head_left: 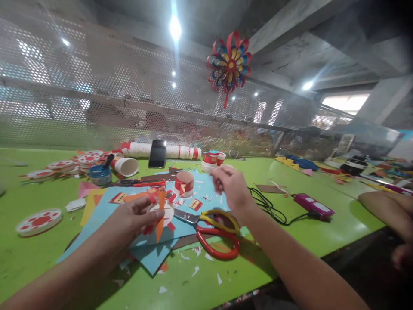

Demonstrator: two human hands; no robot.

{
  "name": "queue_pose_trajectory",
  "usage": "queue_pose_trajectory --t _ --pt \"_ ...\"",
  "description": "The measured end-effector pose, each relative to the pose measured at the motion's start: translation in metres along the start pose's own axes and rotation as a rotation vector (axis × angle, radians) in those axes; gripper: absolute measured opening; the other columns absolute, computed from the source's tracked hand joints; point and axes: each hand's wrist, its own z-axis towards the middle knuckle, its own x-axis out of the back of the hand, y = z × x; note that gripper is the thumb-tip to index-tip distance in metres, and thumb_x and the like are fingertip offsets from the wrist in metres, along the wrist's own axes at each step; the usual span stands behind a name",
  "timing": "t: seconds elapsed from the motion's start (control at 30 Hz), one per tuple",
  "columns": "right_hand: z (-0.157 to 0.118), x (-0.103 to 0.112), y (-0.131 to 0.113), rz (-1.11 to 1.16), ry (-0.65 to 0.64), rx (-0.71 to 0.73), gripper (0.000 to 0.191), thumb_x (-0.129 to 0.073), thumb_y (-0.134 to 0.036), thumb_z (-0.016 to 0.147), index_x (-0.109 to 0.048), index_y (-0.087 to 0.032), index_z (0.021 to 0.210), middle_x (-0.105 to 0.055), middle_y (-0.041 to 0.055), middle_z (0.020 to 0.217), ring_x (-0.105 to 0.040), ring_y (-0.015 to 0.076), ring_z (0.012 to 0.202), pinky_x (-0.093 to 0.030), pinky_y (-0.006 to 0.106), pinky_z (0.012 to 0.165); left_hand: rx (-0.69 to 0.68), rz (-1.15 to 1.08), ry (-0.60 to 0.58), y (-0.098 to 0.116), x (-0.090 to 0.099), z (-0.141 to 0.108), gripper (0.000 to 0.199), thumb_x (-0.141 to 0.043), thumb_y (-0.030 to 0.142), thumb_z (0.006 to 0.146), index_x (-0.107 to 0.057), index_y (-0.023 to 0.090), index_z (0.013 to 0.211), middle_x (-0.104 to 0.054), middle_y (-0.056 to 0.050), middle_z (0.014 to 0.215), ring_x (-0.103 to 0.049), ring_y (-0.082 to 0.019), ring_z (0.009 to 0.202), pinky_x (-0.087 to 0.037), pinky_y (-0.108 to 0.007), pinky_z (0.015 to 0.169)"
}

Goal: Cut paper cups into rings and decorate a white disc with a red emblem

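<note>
My left hand (137, 219) pinches a white paper disc (167, 214) with red tabs round its edge, and a pointed orange paper strip (160, 228) lies across it under my thumb. Above the blue paper, my right hand (232, 187) is raised with curled fingers; anything inside them is hidden. Scissors (217, 247) with one yellow and one red handle loop lie between my hands, blades toward the disc. Just behind the disc stands a short red-and-white paper tube (183, 184). Sheets of blue paper (155, 256) lie underneath, strewn with scraps.
On the left are a decorated disc (38, 222), stacked discs (88, 158) and a blue jar (100, 175). A phone (157, 153) leans on a long white tube (174, 151). A purple device (312, 206) with a black cable lies right, near another person's arm (387, 211).
</note>
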Motion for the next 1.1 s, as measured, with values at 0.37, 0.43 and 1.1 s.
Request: queue_pose_trajectory --t 0.37,0.43,1.1 --pt "0.176 0.043 0.046 -0.693 0.129 0.098 0.033 -0.06 -0.031 0.092 -0.057 -0.017 0.122 -0.057 0.0097 0.128 -0.057 0.0258 0.112 -0.047 0.049 0.094 0.044 -0.015 0.017 0.001 0.001 0.002 0.044 -0.087 0.023 0.049 -0.068 0.019 0.089 -0.071 -0.002 0.071 -0.067 -0.021 0.065 -0.053 -0.027 0.055" --pt "0.189 0.037 0.056 -0.762 0.075 0.108 0.037 -0.06 -0.032 0.092 -0.055 -0.018 0.126 -0.054 0.0103 0.132 -0.054 0.0276 0.117 -0.045 0.052 0.096 0.039 -0.01 0.029 0.0 0.002 0.004 0.043 -0.088 0.024 0.048 -0.068 0.018 0.086 -0.069 -0.001 0.067 -0.066 -0.019 0.063 -0.052 -0.025 0.055" --pt "0.131 0.024 0.062 -0.566 0.352 0.437 0.068 -0.074 -0.031 0.075 -0.045 -0.012 0.134 -0.06 0.0136 0.115 -0.058 0.0236 0.1 -0.047 0.038 0.092 0.015 0.037 0.05 -0.01 0.0 0.007 0.046 -0.088 0.034 0.049 -0.07 0.019 0.088 -0.069 -0.003 0.067 -0.066 -0.021 0.063 -0.053 -0.026 0.051"
